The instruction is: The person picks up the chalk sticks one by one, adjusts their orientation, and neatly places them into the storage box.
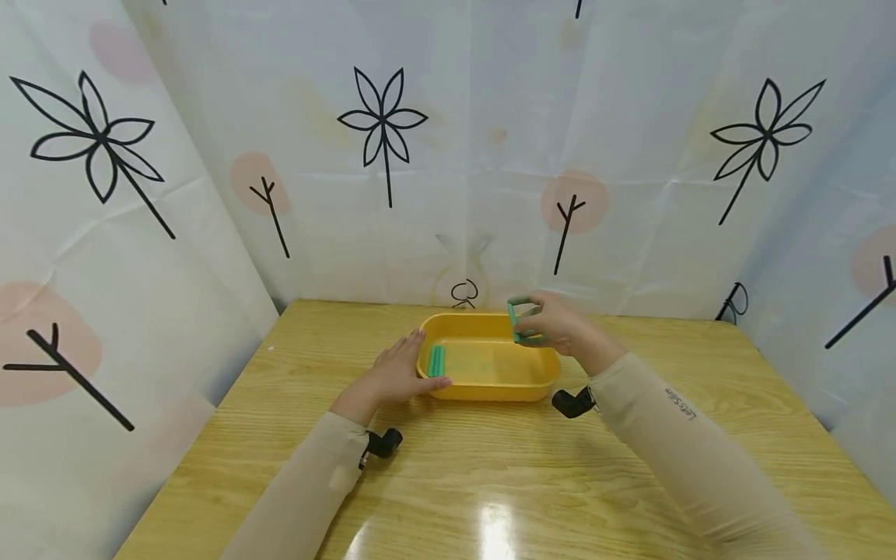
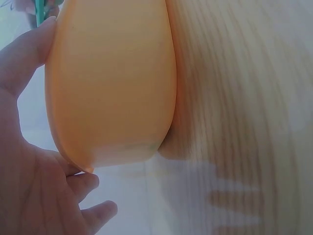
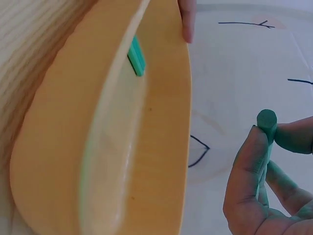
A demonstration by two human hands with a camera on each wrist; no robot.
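A yellow plastic basin (image 1: 490, 393) rests on the table. My left hand (image 1: 402, 372) lies over its left end, fingers fairly straight along the rim and thumb stretched over the near rim. In the left wrist view the thumb (image 2: 29, 56) touches the basin's edge. Several green chalk sticks (image 1: 436, 362) lie side by side inside the basin's left end. Above its far right part, my right hand (image 1: 553, 323) pinches a green chalk stick (image 3: 267, 120) between thumb and fingers. Green dust colours those fingertips.
The wooden table (image 1: 448, 474) spreads in front of the basin and to both sides. A white cloth (image 1: 448, 233) with drawn flowers and twigs hangs behind the table and along its sides. Black wrist cameras (image 1: 574, 403) sit on both wrists.
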